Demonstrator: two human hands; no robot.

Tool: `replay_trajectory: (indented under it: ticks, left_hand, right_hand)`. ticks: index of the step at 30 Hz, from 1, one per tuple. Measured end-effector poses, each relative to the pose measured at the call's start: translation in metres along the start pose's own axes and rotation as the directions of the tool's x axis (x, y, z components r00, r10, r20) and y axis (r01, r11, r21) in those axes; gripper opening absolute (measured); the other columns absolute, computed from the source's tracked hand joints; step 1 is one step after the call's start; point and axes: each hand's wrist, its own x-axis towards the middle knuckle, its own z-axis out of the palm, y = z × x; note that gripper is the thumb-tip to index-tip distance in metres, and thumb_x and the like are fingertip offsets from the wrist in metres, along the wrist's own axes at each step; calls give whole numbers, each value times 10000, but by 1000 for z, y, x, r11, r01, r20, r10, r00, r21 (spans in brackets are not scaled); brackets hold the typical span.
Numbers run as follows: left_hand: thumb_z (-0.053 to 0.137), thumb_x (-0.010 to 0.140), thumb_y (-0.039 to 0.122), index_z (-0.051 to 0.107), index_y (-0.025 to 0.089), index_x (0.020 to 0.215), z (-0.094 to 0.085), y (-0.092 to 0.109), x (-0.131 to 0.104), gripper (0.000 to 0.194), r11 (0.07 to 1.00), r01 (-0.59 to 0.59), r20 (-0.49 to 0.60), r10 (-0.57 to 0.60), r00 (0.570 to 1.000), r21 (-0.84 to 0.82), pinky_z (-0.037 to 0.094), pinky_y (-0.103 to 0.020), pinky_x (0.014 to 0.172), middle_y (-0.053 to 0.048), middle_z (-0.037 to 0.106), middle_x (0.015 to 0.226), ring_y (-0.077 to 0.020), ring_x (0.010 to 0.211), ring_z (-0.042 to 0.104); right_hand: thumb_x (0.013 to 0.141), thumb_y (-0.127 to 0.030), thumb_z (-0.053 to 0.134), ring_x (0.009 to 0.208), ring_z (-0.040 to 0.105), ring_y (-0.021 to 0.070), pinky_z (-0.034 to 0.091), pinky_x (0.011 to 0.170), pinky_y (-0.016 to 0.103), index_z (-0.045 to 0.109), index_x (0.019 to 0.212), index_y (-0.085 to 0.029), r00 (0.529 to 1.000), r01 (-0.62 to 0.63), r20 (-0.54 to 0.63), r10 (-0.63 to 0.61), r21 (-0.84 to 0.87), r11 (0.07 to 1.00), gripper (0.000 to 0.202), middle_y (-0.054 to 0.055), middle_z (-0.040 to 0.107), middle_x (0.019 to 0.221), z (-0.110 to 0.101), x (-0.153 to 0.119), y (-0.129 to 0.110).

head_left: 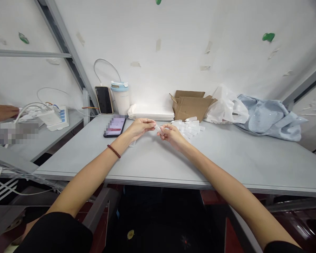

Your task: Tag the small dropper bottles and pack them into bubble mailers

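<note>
Above the middle of the table, a small translucent plastic tube [158, 129] is held between both hands. My left hand [140, 129], with a dark bead bracelet on its wrist, pinches the left end between thumb and fingers. From the other side my right hand [174, 136] grips the same tube, its fingers curled around the lower end. Just behind the right hand lies a loose pile of similar translucent tubes [191, 129]. Under the left wrist another translucent piece [132, 144] rests on the table, partly covered by the hand.
An open cardboard box [191, 108] and a white stack [151, 112] stand by the wall. Left are a flat phone [115, 126], an upright phone [104, 100] and a cup [120, 98]. A plastic bag [226, 107] and blue cloth [271, 117] lie right. Another person's hand [2, 113] is far left.
</note>
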Motion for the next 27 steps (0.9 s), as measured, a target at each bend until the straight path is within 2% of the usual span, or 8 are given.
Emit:
replay_trajectory:
  ticks: [6,8,11,15,18,21,24,27]
  left_hand:
    - [823,543,170,700,108,814,-3,-1,1,305,997,-73,26,74,997,-41,416,-328,900,-49,666,848,-135,832,592]
    - [818,555,183,698,108,828,-2,-1,0,308,995,-86,27,87,996,-47,422,-332,897,-59,668,870,-145,848,593]
    - [794,614,282,685,110,757,0,-1,-1,249,998,-64,14,63,998,15,448,-333,842,-51,651,786,-138,771,589]
    - [751,665,369,656,112,700,1,-2,-2,277,987,6,-29,-1,1000,160,470,-314,741,-44,622,705,-122,676,573]
    - [725,694,356,639,115,703,0,-2,-2,256,975,43,-33,-37,999,217,481,-295,698,-39,614,698,-116,651,573]
    - [705,714,371,621,115,693,-1,0,-2,270,970,89,5,-93,996,227,483,-289,652,-35,605,677,-112,600,568]
    - [715,705,394,619,116,689,-1,2,-4,296,974,91,70,-107,992,207,478,-287,635,-30,594,657,-110,581,560]
    - [758,660,392,636,118,709,1,3,-6,303,981,9,107,-30,994,192,482,-294,682,-28,599,671,-112,628,565]
  right_hand:
    - [650,-421,717,503,433,67,353,558,238,477,774,-191,996,-81,31,78,127,989,355,0,633,661,-2,2,0]
    - [645,-419,719,499,431,64,353,555,236,471,768,-190,997,-73,26,70,119,990,360,3,637,660,-3,3,1]
    - [657,-433,700,489,428,63,355,548,237,453,752,-192,999,-54,-1,54,70,996,357,6,642,667,-4,5,1]
    - [720,-437,625,478,410,74,345,525,241,430,760,-205,996,51,-61,-63,-186,981,305,-6,628,645,-6,6,0]
    - [770,-424,561,492,419,95,333,522,245,430,788,-214,978,167,-41,-206,-444,880,248,-17,612,619,-5,3,-3]
    - [805,-417,516,514,436,105,333,540,247,433,815,-214,954,249,5,-300,-567,785,219,-20,601,615,-5,1,-4]
    - [826,-447,484,518,439,106,334,532,241,429,831,-218,947,276,12,-321,-540,795,236,-28,576,606,-6,2,-2]
    - [806,-504,501,487,411,96,326,486,227,415,824,-227,966,222,-29,-255,-403,888,291,-50,527,578,-7,6,1]
